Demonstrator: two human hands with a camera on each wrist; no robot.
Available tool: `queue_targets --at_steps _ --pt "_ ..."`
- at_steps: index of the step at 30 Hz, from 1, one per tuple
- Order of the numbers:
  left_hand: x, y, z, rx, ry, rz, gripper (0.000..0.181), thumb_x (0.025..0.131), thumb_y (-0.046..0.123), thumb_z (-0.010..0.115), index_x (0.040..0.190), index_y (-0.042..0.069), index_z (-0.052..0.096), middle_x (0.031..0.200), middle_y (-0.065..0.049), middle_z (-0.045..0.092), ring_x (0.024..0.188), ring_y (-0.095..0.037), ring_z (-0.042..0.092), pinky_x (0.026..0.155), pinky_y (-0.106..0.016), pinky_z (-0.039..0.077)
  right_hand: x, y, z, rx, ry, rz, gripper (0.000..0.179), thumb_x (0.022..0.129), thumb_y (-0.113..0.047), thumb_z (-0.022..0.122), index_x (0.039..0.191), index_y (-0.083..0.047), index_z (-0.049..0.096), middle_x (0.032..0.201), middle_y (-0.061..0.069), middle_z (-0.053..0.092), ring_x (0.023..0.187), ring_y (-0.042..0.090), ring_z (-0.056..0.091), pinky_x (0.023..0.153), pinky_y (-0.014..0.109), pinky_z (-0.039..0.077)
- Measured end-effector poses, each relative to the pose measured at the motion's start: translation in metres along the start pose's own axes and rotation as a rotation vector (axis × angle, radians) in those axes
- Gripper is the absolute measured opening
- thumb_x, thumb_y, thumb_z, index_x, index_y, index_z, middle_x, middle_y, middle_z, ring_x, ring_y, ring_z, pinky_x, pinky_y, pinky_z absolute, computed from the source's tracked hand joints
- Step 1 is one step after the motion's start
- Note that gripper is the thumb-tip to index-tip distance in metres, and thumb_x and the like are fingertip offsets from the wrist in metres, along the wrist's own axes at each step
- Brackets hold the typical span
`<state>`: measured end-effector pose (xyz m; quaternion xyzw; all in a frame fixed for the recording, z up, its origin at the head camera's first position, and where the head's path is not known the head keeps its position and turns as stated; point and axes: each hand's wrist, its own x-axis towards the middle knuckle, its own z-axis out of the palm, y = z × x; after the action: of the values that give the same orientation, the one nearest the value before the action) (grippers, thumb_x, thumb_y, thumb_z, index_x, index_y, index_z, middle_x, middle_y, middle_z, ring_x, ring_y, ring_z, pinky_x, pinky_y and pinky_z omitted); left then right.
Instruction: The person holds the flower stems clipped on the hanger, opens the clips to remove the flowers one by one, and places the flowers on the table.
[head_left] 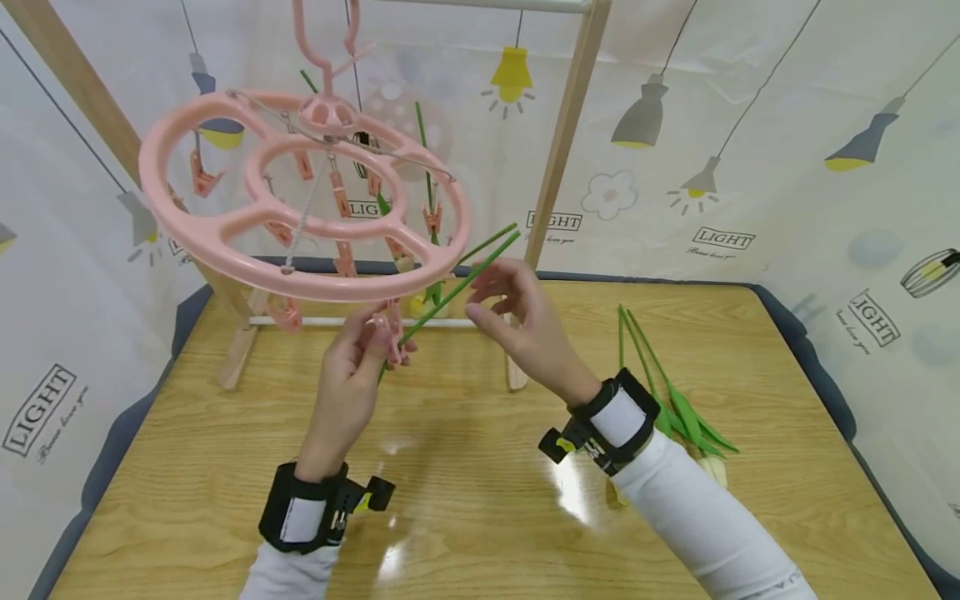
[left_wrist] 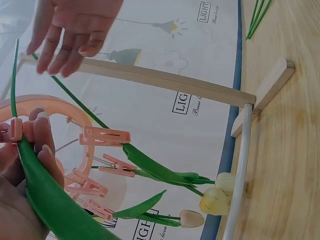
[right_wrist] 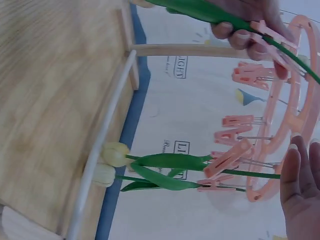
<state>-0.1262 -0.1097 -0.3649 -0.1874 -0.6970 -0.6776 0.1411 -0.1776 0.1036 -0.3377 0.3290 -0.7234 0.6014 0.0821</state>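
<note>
1. One clip (head_left: 393, 332) under the pink ring (head_left: 337, 287) is pinched in the left hand (head_left: 351, 367), with a green stem (head_left: 459, 288) at it; the right hand (head_left: 525, 325), fingers loosely curved and holding nothing, is near the stem's end. Loose tulips (head_left: 684, 415) lie on the desk (head_left: 465, 508).
2. Left wrist: the clip crosses the stem above its leaf (left_wrist: 52, 192); whether it bites is hard to tell.
3. Right wrist: two hung tulips (right_wrist: 170, 161) point downward, heads near the white rod (right_wrist: 106, 117).

A rack (head_left: 558, 158) stands on the far left of the table (head_left: 465, 500), the backdrop (head_left: 457, 179) behind it. The left hand (head_left: 351, 371) is at a clip (head_left: 395, 333) below the hanger's (head_left: 352, 227) near edge, left of the right hand (head_left: 525, 325). Flowers (head_left: 684, 410) lie on the right.
</note>
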Motion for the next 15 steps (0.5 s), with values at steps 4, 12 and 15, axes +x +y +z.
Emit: queue_targets --at_steps 4,12,15 --pt "0.001 -0.002 -0.001 -0.026 -0.003 0.01 0.036 0.103 0.006 0.042 0.138 0.002 0.046 0.08 0.001 0.052 0.074 -0.009 0.058 0.082 -0.019 0.058 0.004 -0.009 -0.001 0.124 0.014 -0.023 0.049 0.089 0.007 0.056 0.133 0.008 0.036 0.108 0.012 0.057 0.1 0.021 0.058 0.076 0.022 0.049" --pt "0.001 -0.002 -0.001 -0.013 0.009 0.033 0.034 0.1 0.003 0.048 0.133 -0.007 0.045 0.078 0.001 0.057 0.07 -0.011 0.06 0.075 -0.019 0.059 0.008 -0.02 0.004 0.385 0.016 -0.045 0.048 0.09 0.007 0.05 0.134 0.002 0.031 0.114 0.003 0.056 0.101 0.016 0.058 0.085 0.021 0.053" --pt "0.001 -0.002 -0.001 0.0 0.025 0.057 0.034 0.099 0.001 0.049 0.131 -0.01 0.045 0.078 0.002 0.058 0.069 -0.011 0.06 0.066 -0.015 0.055 0.008 -0.022 0.005 0.455 0.019 -0.016 0.049 0.09 0.012 0.045 0.134 -0.001 0.029 0.114 0.004 0.055 0.1 0.016 0.059 0.085 0.022 0.055"
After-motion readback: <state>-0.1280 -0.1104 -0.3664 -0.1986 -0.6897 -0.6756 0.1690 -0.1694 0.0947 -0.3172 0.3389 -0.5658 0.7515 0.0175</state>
